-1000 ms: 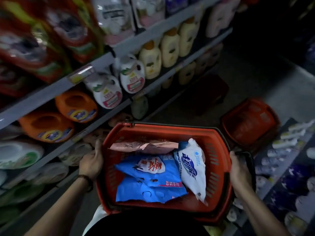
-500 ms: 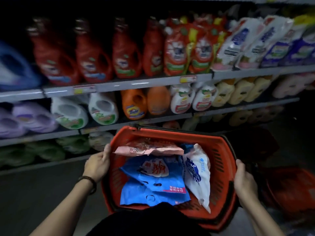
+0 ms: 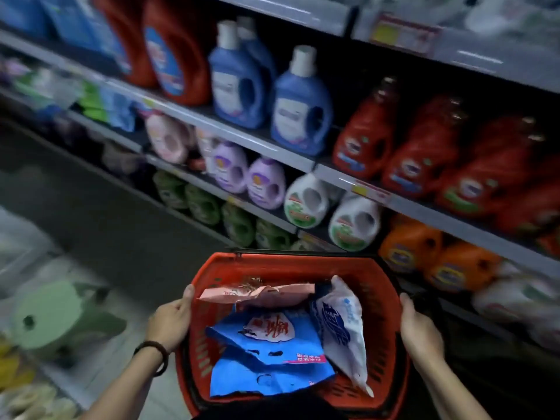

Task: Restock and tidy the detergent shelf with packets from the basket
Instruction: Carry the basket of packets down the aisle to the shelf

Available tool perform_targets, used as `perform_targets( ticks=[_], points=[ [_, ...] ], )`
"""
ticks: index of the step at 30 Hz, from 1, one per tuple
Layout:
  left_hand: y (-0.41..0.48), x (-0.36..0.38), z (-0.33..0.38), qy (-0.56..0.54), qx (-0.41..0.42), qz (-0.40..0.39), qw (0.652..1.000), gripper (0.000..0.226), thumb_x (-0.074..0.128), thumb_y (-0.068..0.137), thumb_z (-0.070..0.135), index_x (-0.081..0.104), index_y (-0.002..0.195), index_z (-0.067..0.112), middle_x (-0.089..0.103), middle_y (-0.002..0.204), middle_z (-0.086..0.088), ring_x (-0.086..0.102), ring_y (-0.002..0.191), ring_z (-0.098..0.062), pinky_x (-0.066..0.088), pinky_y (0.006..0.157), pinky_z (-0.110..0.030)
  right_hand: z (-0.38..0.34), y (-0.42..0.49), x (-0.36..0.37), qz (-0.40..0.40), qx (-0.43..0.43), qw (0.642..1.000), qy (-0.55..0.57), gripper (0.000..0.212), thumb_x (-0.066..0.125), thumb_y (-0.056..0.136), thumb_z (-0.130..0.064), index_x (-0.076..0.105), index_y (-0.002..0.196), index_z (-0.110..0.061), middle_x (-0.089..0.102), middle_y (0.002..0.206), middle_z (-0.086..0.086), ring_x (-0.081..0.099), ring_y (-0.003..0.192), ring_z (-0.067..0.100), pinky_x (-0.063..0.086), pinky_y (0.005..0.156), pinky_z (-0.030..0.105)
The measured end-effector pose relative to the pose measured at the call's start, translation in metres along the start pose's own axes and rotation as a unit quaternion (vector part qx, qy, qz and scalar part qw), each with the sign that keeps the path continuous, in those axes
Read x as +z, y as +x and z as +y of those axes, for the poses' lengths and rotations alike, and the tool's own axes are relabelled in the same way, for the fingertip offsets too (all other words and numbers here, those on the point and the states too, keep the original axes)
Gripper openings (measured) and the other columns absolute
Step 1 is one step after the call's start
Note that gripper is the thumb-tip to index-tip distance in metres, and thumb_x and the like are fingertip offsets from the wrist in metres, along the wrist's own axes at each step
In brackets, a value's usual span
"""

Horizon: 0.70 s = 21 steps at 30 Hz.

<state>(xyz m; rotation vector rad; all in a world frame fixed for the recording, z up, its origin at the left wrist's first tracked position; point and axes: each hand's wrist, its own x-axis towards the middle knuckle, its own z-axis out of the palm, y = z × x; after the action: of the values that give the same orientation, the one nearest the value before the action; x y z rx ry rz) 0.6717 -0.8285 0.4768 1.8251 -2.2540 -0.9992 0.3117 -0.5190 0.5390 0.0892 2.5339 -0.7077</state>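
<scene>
Over the last second the view has swung left along the aisle: the floor basket seen earlier is out of sight, and the shelf point(image 3: 230, 128) ahead now shows blue bottles point(image 3: 300, 110) with red bottles point(image 3: 366, 137) to their right. Far left on the middle shelf lie what look like soft packs point(image 3: 103, 107), green and blue, too blurred to be sure. Nothing in the basket point(image 3: 291, 262) has moved: the pink packet point(image 3: 263, 294) lies across the far end, two blue packets point(image 3: 272, 344) overlap in the middle, and the white packet point(image 3: 342, 325) leans against the right wall. The left hand point(image 3: 169, 324) grips the left rim, thumb on top, and the right hand point(image 3: 419, 331) holds the right rim, so both hands are taken up with carrying. My reading is that restocking has not begun; the person is hunting for the packet section, likely those soft packs to the left. The basket will need setting down, or one hand freed, before any packet can go up
</scene>
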Motion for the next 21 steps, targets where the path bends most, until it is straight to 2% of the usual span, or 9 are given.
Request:
perform_targets(
  ticks=[3,5,7,9,11,14,18,19,21],
  points=[
    [0.018,-0.029,-0.027,-0.008,-0.064,0.041,0.997,0.091,0.017,0.096,0.079,0.069,0.073,0.007,0.067,0.076,-0.012,0.064,0.083,-0.035,0.045,0.071,-0.040,-0.063,0.036,0.048,-0.063,-0.077,0.995,0.000,0.077,0.035,0.096,-0.068,0.063,0.137,-0.010,0.069,0.129,0.022,0.067,0.118,0.039,0.054,0.103,0.050],
    [0.024,-0.048,-0.047,-0.025,-0.092,0.074,0.993,0.093,0.018,0.096,0.080,0.067,0.072,0.005,0.066,0.071,-0.010,0.061,0.076,-0.031,0.046,0.069,-0.040,-0.105,0.055,0.083,-0.103,-0.121,0.987,-0.006,0.087,0.034,0.088,-0.077,0.065,0.132,-0.008,0.070,0.129,0.020,0.067,0.120,0.038,0.053,0.105,0.050],
    [0.023,-0.067,-0.065,-0.051,-0.127,0.109,0.985,0.088,0.023,0.098,0.075,0.070,0.075,0.004,0.068,0.074,-0.012,0.065,0.080,-0.032,0.046,0.070,-0.041,-0.157,0.047,0.112,-0.130,-0.188,0.973,-0.025,0.080,0.035,0.095,-0.071,0.067,0.131,-0.006,0.067,0.136,0.022,0.062,0.129,0.037,0.045,0.112,0.046],
    [0.021,-0.084,-0.080,-0.043,-0.168,0.147,0.974,0.081,0.026,0.101,0.069,0.074,0.081,0.007,0.074,0.086,-0.019,0.070,0.091,-0.036,0.044,0.070,-0.040,-0.200,0.039,0.143,-0.161,-0.225,0.960,-0.042,0.053,0.044,0.110,-0.044,0.067,0.129,0.000,0.064,0.139,0.025,0.056,0.137,0.038,0.036,0.117,0.043],
    [0.023,-0.100,-0.098,-0.035,-0.202,0.172,0.964,0.082,0.024,0.101,0.070,0.075,0.080,0.010,0.076,0.085,-0.020,0.071,0.087,-0.036,0.045,0.066,-0.038,-0.239,0.039,0.177,-0.193,-0.245,0.948,-0.066,0.045,0.043,0.113,-0.034,0.067,0.129,0.000,0.064,0.141,0.025,0.054,0.140,0.037,0.032,0.120,0.044],
    [0.032,-0.123,-0.128,-0.052,-0.251,0.178,0.950,0.082,0.021,0.097,0.073,0.060,0.059,0.012,0.067,0.063,-0.012,0.065,0.065,-0.032,0.039,0.055,-0.035,-0.289,0.035,0.237,-0.229,-0.247,0.934,-0.122,0.055,0.034,0.112,-0.047,0.061,0.142,-0.009,0.058,0.151,0.018,0.049,0.145,0.032,0.029,0.124,0.042],
    [0.070,-0.150,-0.172,-0.083,-0.297,0.174,0.935,0.076,0.022,0.098,0.073,0.059,0.062,0.016,0.064,0.066,-0.010,0.061,0.067,-0.030,0.043,0.060,-0.038,-0.346,0.045,0.335,-0.217,-0.286,0.916,-0.179,0.093,0.015,0.089,-0.078,0.066,0.135,-0.014,0.064,0.146,0.013,0.056,0.139,0.027,0.035,0.121,0.042],
    [0.084,-0.160,-0.185,-0.091,-0.304,0.175,0.932,0.078,0.023,0.098,0.074,0.061,0.062,0.015,0.064,0.065,-0.009,0.061,0.066,-0.030,0.044,0.061,-0.039,-0.363,0.036,0.350,-0.218,-0.280,0.919,-0.173,0.093,0.018,0.091,-0.078,0.064,0.139,-0.013,0.062,0.148,0.013,0.055,0.141,0.028,0.033,0.122,0.043],
    [0.116,-0.186,-0.205,-0.096,-0.300,0.185,0.931,0.080,0.022,0.097,0.075,0.058,0.059,0.014,0.061,0.061,-0.010,0.060,0.065,-0.031,0.040,0.059,-0.038,-0.401,-0.003,0.363,-0.216,-0.265,0.924,-0.172,0.075,0.029,0.104,-0.067,0.059,0.145,-0.011,0.059,0.152,0.016,0.051,0.144,0.033,0.031,0.123,0.045]
  ],
)
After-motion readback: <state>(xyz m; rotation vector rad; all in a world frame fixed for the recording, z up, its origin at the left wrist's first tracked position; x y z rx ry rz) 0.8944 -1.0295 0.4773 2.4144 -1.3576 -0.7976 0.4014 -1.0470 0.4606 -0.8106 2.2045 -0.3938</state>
